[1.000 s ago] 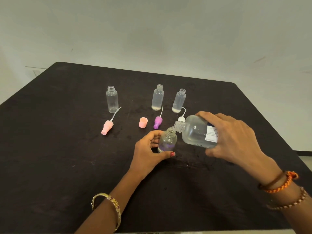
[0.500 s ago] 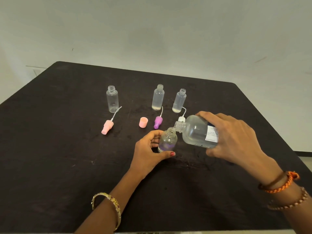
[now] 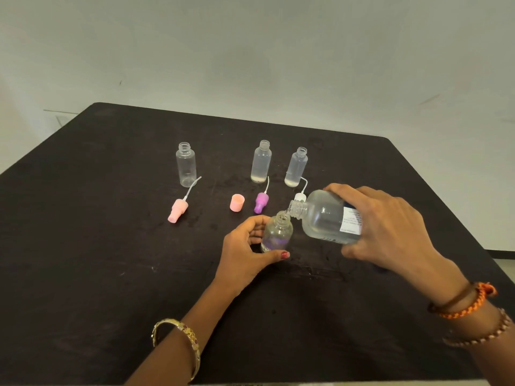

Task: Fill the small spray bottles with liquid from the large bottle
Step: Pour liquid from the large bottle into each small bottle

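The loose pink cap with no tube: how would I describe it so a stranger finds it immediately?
On the black table, look in front of the row of three open small bottles. The pink cap lies between the pink sprayer and the purple sprayer. Unlike them, it is a short hollow cup without a tube.

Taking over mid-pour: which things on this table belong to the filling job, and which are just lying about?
In the job: large bottle, small bottle being filled, three open bottles behind, spray heads.
Lying about: pink cap.
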